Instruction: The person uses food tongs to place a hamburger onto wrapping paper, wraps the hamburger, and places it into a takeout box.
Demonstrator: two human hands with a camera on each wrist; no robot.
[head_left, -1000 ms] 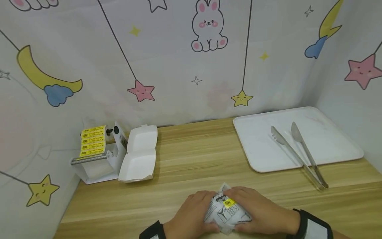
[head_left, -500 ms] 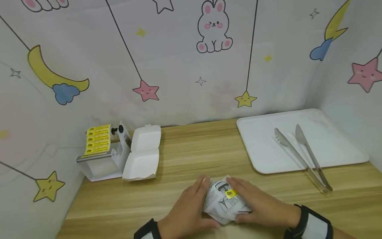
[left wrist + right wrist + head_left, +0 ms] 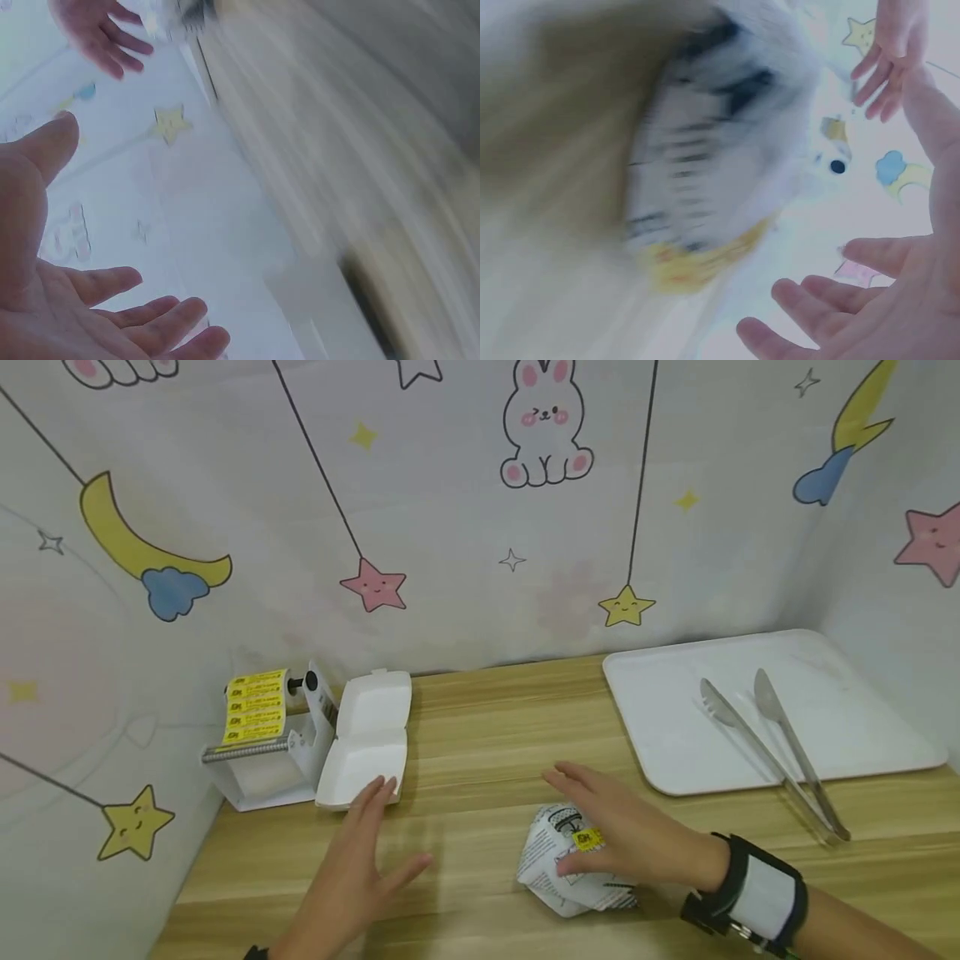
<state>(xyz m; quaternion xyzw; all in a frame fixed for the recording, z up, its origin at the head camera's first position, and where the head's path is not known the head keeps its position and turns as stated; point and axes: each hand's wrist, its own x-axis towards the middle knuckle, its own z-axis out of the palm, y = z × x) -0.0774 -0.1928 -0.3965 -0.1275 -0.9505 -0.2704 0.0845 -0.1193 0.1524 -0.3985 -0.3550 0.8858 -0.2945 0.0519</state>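
Note:
In the head view, a bundle wrapped in white printed paper sits on the wooden table near the front. A small yellow label is stuck on its top. My right hand hovers over its right side with the fingers spread and partly hides it. Whether it touches the paper I cannot tell. Well to the left, my left hand is held with straight fingers, holding nothing, its fingertips overlapping an open white clamshell box in view. The right wrist view shows the paper bundle blurred, apart from the relaxed fingers.
A dispenser with a roll of yellow labels stands at the back left, against the box. At the right lies a white tray, with metal tongs resting across its front edge. A patterned cloth wall closes off the back.
Both hands were round the bundle a second ago. My left hand has moved off to the left toward the box, and the right hand's fingers have lifted and spread. The bundle stays on the table.

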